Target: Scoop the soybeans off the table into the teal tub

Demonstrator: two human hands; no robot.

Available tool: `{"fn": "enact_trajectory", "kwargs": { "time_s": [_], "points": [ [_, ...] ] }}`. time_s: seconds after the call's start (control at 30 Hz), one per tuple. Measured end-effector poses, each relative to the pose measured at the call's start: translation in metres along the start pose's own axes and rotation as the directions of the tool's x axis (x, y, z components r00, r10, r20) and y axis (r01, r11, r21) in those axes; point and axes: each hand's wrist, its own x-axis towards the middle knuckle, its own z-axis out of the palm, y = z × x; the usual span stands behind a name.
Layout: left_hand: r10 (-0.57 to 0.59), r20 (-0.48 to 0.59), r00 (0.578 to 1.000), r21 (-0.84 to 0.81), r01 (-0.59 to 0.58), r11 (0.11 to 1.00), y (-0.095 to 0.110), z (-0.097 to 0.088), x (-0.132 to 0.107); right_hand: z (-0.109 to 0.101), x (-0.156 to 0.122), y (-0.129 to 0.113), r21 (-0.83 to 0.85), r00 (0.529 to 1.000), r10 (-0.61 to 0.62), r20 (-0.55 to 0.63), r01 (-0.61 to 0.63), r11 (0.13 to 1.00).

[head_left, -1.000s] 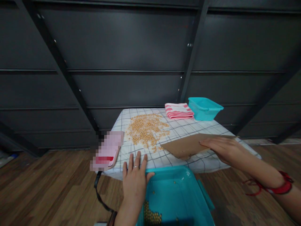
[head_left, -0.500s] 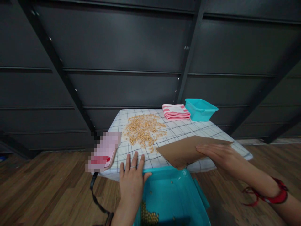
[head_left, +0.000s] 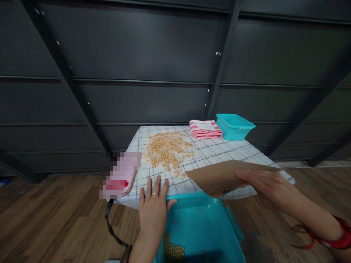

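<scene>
My left hand (head_left: 154, 204) lies flat with fingers stretched out, palm over the near edge of the table and the rim of a teal tub (head_left: 201, 228) held below that edge. The tub holds some yellow beans (head_left: 173, 251) at its near side. My right hand (head_left: 267, 184) rests with fingers extended on top of a brown cardboard sheet (head_left: 219, 174), whose lower corner hangs over the tub. A pile of yellow beans (head_left: 166, 148) is scattered over the checked tablecloth (head_left: 214, 151) to the left of the cardboard.
A folded pink-striped towel (head_left: 205, 128) and a smaller teal tub (head_left: 234, 126) sit at the table's far right. A pink phone-like object (head_left: 122, 174) lies on the near left corner, with a black strap (head_left: 113, 228) hanging below. Dark panelled wall behind; wooden floor around.
The cardboard's corner came down from the table to hang over the tub's far rim, then shifted slightly right with my right hand. My left hand has stayed put.
</scene>
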Motion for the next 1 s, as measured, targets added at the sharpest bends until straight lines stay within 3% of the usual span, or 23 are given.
{"fn": "enact_trajectory", "kwargs": {
  "time_s": [0.27, 0.6, 0.83, 1.0],
  "points": [
    [0.011, -0.022, 1.000, 0.015, -0.011, 1.000, 0.001, -0.001, 0.000, 0.004, -0.002, -0.002, -0.141, 0.999, -0.016, -0.050, 0.008, 0.990],
    [0.000, 0.011, 1.000, 0.007, 0.000, 1.000, 0.002, -0.004, 0.001, 0.008, -0.021, -0.015, -0.119, 1.000, -0.006, 0.028, 0.009, 0.993],
    [0.006, -0.013, 1.000, 0.042, -0.005, 0.999, 0.003, -0.003, 0.001, 0.012, -0.025, -0.010, -0.155, 0.998, -0.048, -0.037, 0.042, 0.987],
    [0.012, -0.038, 0.999, 0.043, -0.011, 0.999, 0.001, 0.000, 0.000, 0.008, -0.020, -0.009, -0.131, 0.997, -0.011, -0.070, 0.002, 0.991]
  ]
}}
